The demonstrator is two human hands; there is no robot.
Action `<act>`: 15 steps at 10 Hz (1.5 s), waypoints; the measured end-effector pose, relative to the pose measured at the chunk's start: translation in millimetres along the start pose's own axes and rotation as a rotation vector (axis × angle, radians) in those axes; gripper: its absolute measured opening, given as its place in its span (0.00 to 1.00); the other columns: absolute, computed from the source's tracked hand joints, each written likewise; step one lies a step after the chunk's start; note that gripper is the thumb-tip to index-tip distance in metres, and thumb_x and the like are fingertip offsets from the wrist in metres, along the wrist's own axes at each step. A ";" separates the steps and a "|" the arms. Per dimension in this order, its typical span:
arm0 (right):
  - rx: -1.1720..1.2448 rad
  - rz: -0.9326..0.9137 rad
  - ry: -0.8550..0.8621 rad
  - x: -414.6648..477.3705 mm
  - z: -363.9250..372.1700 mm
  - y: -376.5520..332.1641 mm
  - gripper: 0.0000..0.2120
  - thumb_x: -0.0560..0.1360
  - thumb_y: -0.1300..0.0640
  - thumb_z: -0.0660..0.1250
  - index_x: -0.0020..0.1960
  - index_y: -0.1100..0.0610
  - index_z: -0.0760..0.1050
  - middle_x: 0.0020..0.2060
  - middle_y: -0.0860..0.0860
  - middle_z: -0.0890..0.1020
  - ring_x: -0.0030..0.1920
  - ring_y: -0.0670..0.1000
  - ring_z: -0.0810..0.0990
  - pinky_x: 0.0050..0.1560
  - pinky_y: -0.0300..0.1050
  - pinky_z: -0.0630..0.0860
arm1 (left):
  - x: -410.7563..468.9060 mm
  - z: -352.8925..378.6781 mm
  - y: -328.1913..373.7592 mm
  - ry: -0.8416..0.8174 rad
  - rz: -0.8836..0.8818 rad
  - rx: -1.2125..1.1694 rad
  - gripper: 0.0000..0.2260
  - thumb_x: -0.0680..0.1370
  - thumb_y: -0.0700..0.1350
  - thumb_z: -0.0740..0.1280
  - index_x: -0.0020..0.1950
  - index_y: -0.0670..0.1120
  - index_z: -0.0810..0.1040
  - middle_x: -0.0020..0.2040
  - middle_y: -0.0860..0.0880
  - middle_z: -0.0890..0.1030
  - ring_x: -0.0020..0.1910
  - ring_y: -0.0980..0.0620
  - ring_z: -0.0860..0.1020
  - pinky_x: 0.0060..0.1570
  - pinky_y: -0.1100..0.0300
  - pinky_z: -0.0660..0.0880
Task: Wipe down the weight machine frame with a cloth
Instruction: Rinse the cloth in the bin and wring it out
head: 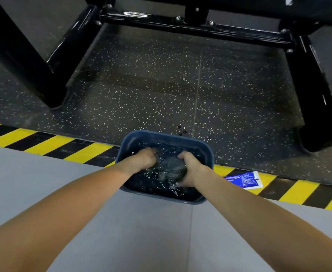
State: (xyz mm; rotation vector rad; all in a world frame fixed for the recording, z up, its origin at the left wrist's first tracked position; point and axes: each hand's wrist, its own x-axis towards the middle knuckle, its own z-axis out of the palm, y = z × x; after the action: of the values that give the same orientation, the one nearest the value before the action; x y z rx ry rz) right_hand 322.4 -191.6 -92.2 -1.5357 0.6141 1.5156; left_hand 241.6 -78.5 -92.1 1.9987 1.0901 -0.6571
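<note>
Fingers [153, 152] of the left hand [144, 158] curl down into the water, and those of the right hand [190, 169] close around a dark wad that looks like the cloth [173, 166]; both hands seem to grip it between them, though ripples and glare make the left hand's hold hard to confirm. Soaked, the cloth should be soft, limp and heavy with water, so it is best bunched in both fists and wrung before lifting. It sits inside the blue plastic basin [139, 136], which rests across the yellow-and-black hazard stripe [49, 143], half on smooth grey floor [43, 173]. Just right of the basin lies a blue sachet [243, 179]. A few dark drops [181, 131] spot the speckled rubber gym floor [151, 85] just beyond the rim. Farther out stands the black weight machine frame [190, 26], with a bolted crossbar and angled legs, well apart from the hands.
</note>
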 end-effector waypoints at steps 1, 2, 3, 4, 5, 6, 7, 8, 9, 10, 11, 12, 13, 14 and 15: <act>0.069 0.019 -0.027 3.8 -1.5 -3.5 0.22 0.74 0.40 0.63 0.58 0.57 0.75 0.52 0.60 0.82 0.51 0.62 0.81 0.55 0.63 0.76 | -26.0 -3.2 5.4 -0.116 0.223 -0.278 0.05 0.81 0.42 0.60 0.48 0.49 0.74 0.46 0.52 0.77 0.54 0.51 0.75 0.55 0.60 0.68; 0.095 0.063 -0.050 4.6 5.7 -0.8 0.21 0.77 0.42 0.62 0.59 0.58 0.75 0.49 0.59 0.81 0.45 0.58 0.81 0.39 0.51 0.76 | -45.3 5.1 3.9 -0.087 0.370 -0.255 0.08 0.82 0.48 0.60 0.43 0.51 0.73 0.35 0.56 0.76 0.37 0.59 0.75 0.37 0.64 0.68; -0.072 0.031 0.036 -8.7 17.7 6.5 0.22 0.80 0.47 0.57 0.69 0.60 0.68 0.64 0.60 0.75 0.56 0.56 0.76 0.48 0.48 0.75 | -59.9 18.1 15.2 0.107 0.478 -0.007 0.14 0.83 0.52 0.53 0.48 0.46 0.74 0.39 0.52 0.78 0.40 0.55 0.77 0.42 0.56 0.73; -0.207 -0.257 -0.039 -28.1 23.3 12.6 0.18 0.82 0.71 0.41 0.71 0.75 0.53 0.72 0.70 0.60 0.71 0.58 0.63 0.38 0.21 0.67 | -57.5 34.4 24.6 0.348 0.444 0.144 0.17 0.84 0.51 0.48 0.45 0.46 0.71 0.39 0.49 0.78 0.42 0.49 0.79 0.44 0.53 0.73; -0.018 -0.241 -0.169 -15.8 21.2 14.3 0.18 0.83 0.70 0.43 0.71 0.76 0.53 0.73 0.70 0.58 0.74 0.63 0.60 0.30 0.22 0.68 | -41.9 40.7 25.3 0.475 0.440 0.200 0.17 0.84 0.47 0.49 0.48 0.44 0.75 0.41 0.48 0.81 0.41 0.48 0.80 0.42 0.54 0.74; 0.141 -0.322 -0.173 -8.0 29.2 11.8 0.19 0.85 0.57 0.48 0.71 0.64 0.63 0.62 0.61 0.78 0.46 0.48 0.83 0.25 0.31 0.71 | -31.9 41.3 25.2 0.462 0.419 0.226 0.17 0.84 0.45 0.50 0.41 0.44 0.73 0.35 0.50 0.77 0.36 0.49 0.76 0.38 0.55 0.70; 0.172 -0.244 -0.026 9.0 24.5 12.9 0.13 0.84 0.57 0.50 0.46 0.58 0.70 0.20 0.49 0.78 0.17 0.43 0.74 0.20 0.33 0.70 | -22.3 39.3 18.1 0.440 0.427 0.185 0.20 0.84 0.46 0.48 0.37 0.43 0.73 0.33 0.49 0.76 0.33 0.49 0.75 0.37 0.55 0.68; 0.016 -0.145 0.017 0.9 19.2 11.6 0.18 0.83 0.55 0.54 0.38 0.60 0.71 0.17 0.53 0.74 0.15 0.49 0.73 0.15 0.35 0.68 | -15.3 34.2 6.4 0.359 0.406 0.209 0.19 0.83 0.45 0.50 0.36 0.44 0.71 0.33 0.49 0.74 0.34 0.47 0.73 0.37 0.55 0.65; -0.181 -0.089 0.060 -1.1 12.6 2.0 0.20 0.83 0.50 0.56 0.36 0.58 0.72 0.26 0.52 0.77 0.26 0.49 0.77 0.28 0.39 0.75 | -6.6 22.9 13.7 0.314 0.353 0.292 0.17 0.83 0.46 0.52 0.38 0.46 0.72 0.38 0.48 0.76 0.39 0.46 0.73 0.41 0.55 0.68; -0.524 -0.212 0.130 -7.2 5.8 -14.2 0.19 0.83 0.44 0.52 0.54 0.57 0.75 0.61 0.54 0.79 0.60 0.55 0.78 0.61 0.48 0.74 | 4.4 0.1 7.7 0.269 0.189 0.417 0.16 0.83 0.49 0.52 0.45 0.44 0.75 0.42 0.47 0.77 0.41 0.48 0.74 0.43 0.55 0.68; -0.938 -0.348 0.191 -10.2 -1.7 -14.0 0.22 0.84 0.50 0.53 0.72 0.62 0.64 0.66 0.56 0.72 0.66 0.57 0.71 0.64 0.47 0.67 | 14.2 -9.1 -7.8 0.121 0.137 0.358 0.14 0.83 0.48 0.52 0.57 0.43 0.74 0.56 0.43 0.75 0.52 0.44 0.74 0.52 0.55 0.69; -1.175 -0.445 0.257 -3.9 -5.7 -9.5 0.18 0.80 0.63 0.60 0.69 0.63 0.67 0.60 0.58 0.75 0.61 0.57 0.74 0.60 0.47 0.71 | 13.0 -9.5 -12.1 -0.109 0.160 0.292 0.15 0.83 0.42 0.55 0.68 0.44 0.71 0.63 0.43 0.70 0.57 0.45 0.72 0.59 0.57 0.67; -1.263 -0.545 0.408 1.0 -9.6 -12.0 0.13 0.78 0.66 0.62 0.61 0.65 0.74 0.52 0.58 0.79 0.52 0.55 0.78 0.55 0.44 0.75 | 7.8 -15.6 -11.9 -0.046 0.128 0.328 0.16 0.78 0.33 0.59 0.65 0.42 0.75 0.62 0.42 0.77 0.56 0.44 0.76 0.52 0.58 0.71; -1.277 -0.586 0.466 4.7 -9.3 -11.3 0.05 0.79 0.60 0.63 0.48 0.62 0.74 0.42 0.56 0.76 0.42 0.53 0.74 0.43 0.45 0.71 | -0.6 -10.0 -16.7 -0.033 0.129 0.319 0.13 0.77 0.31 0.59 0.59 0.39 0.77 0.58 0.41 0.79 0.51 0.45 0.76 0.49 0.57 0.72; -1.016 -0.502 0.376 5.2 -1.5 -6.3 0.19 0.82 0.48 0.58 0.41 0.61 0.69 0.37 0.53 0.74 0.38 0.52 0.73 0.47 0.45 0.70 | 3.1 1.4 -19.8 0.127 0.073 0.356 0.12 0.80 0.35 0.59 0.62 0.37 0.73 0.59 0.38 0.78 0.57 0.40 0.77 0.54 0.53 0.73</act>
State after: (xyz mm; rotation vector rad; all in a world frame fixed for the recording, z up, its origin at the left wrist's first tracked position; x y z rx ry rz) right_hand 329.1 -188.6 -95.9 -2.5189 -0.4455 1.1670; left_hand 226.0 -71.2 -102.4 2.4012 1.0225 -0.7344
